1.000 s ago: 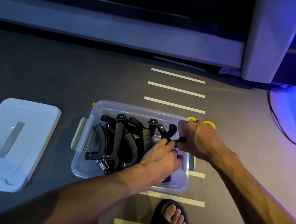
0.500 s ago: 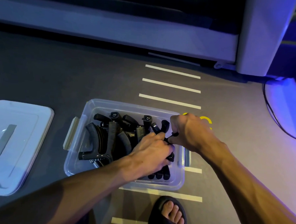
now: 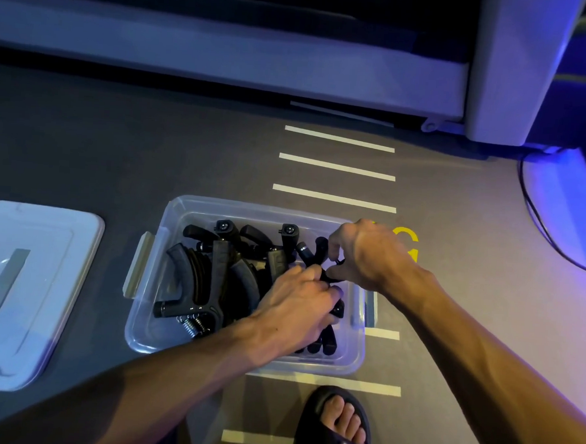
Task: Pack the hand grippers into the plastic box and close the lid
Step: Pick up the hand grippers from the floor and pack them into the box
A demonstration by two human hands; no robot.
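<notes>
A clear plastic box (image 3: 147, 329) stands on the dark floor with several black hand grippers (image 3: 217, 279) packed inside. Both of my hands are over its right part. My left hand (image 3: 296, 308) presses down on a black hand gripper (image 3: 312, 254) at the box's right side, fingers curled round it. My right hand (image 3: 365, 253) pinches the same gripper's upper end near the right rim. The white lid (image 3: 30, 295) lies flat on the floor to the left of the box, apart from it.
White tape stripes (image 3: 336, 166) and a yellow mark (image 3: 407, 239) are on the floor beyond and beside the box. A foot in a black sandal (image 3: 334, 427) stands just in front. A pale cabinet base (image 3: 521, 64) and a black cable (image 3: 539, 216) are at the right.
Both hands have stayed on the gripper at the box's right side and pushed it lower into the box. The view has shifted slightly.
</notes>
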